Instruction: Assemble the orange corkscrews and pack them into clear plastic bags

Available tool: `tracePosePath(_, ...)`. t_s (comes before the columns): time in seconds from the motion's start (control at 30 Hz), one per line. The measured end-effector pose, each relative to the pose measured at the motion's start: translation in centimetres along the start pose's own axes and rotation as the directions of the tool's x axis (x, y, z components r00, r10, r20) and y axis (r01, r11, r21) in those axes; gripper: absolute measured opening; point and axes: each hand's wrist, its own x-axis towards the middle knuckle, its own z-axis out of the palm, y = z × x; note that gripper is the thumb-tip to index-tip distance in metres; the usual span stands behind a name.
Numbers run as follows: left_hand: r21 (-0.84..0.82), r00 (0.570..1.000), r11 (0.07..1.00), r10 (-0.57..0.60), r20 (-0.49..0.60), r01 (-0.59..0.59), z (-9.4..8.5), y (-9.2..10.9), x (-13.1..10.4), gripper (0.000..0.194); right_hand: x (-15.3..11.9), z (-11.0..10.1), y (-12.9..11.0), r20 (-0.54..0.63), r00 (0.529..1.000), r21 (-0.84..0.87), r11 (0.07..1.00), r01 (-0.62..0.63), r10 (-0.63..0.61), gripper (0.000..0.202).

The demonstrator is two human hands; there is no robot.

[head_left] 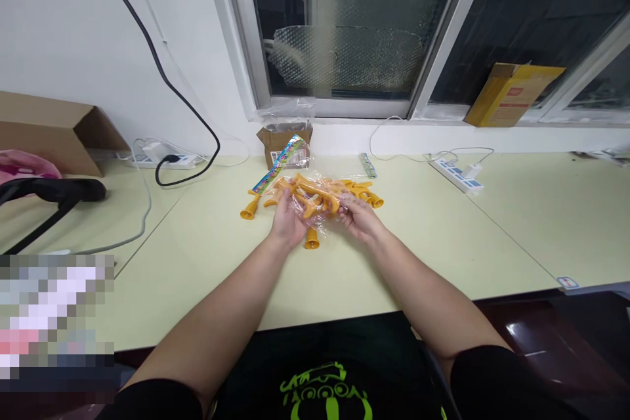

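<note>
A clear plastic bag (315, 200) with a colourful printed header strip (278, 164) holds orange plastic pieces. My left hand (288, 222) grips its left side, and my right hand (359, 215) has its fingers closed on the right side. Behind and around the bag, several orange horn-shaped pieces lie on the pale table (315, 292): one (249, 210) to the left, one (312, 239) just below the bag, others (375, 199) to the right. Another printed strip (368, 165) shows behind them.
An open cardboard box (284, 144) stands at the wall behind the bag. Power strips lie at the left (165, 159) and right (455, 175) with cables. A larger cardboard box (44, 128) and a black object (63, 190) are at far left; a yellow box (512, 95) leans on the window.
</note>
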Motion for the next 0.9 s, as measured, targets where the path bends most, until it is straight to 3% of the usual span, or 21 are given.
tracePosePath(0.13,0.051,0.998,0.997,-0.062,-0.001,0.062,0.4,-0.5,-0.2,0.037,-0.4,0.6,0.2,0.114,0.992,-0.017,0.998,0.059,-0.057,0.034)
tracePosePath(0.27,0.055,0.995,0.995,-0.079,-0.055,0.082,0.6,-0.6,-0.2,0.028,-1.0,1.1,0.7,0.265,0.956,-0.233,0.954,0.188,-0.124,0.038)
tracePosePath(0.43,-0.010,0.981,0.997,-0.077,-0.177,0.077,0.4,0.0,0.1,0.033,-0.9,0.8,0.7,0.186,0.958,-0.308,0.912,0.270,-0.220,0.052)
tracePosePath(0.53,-0.073,0.969,0.997,-0.056,-0.240,0.040,0.3,0.7,0.3,0.037,-0.6,-0.2,-0.5,0.152,0.942,-0.372,0.866,0.334,-0.299,0.041)
tracePosePath(0.63,-0.127,0.967,0.992,-0.042,-0.251,0.010,0.3,1.5,0.4,0.044,-0.3,-2.0,-2.3,0.009,0.889,-0.631,0.687,0.359,-0.457,0.027)
tracePosePath(0.7,-0.170,0.966,0.985,-0.041,-0.257,-0.003,0.2,1.9,0.4,0.047,-0.1,-3.1,-3.2,-0.044,0.860,-0.828,0.501,0.253,-0.508,0.021)
tracePosePath(0.8,-0.213,0.963,0.977,-0.059,-0.262,0.002,0.2,2.2,0.4,0.052,-0.1,-4.2,-3.8,-0.079,0.918,-0.974,0.225,0.012,-0.388,0.012)
tracePosePath(0.9,-0.221,0.966,0.975,-0.072,-0.247,0.016,0.2,2.2,0.3,0.054,0.0,-4.4,-3.6,-0.171,0.937,-0.985,0.076,-0.155,-0.304,0.020)
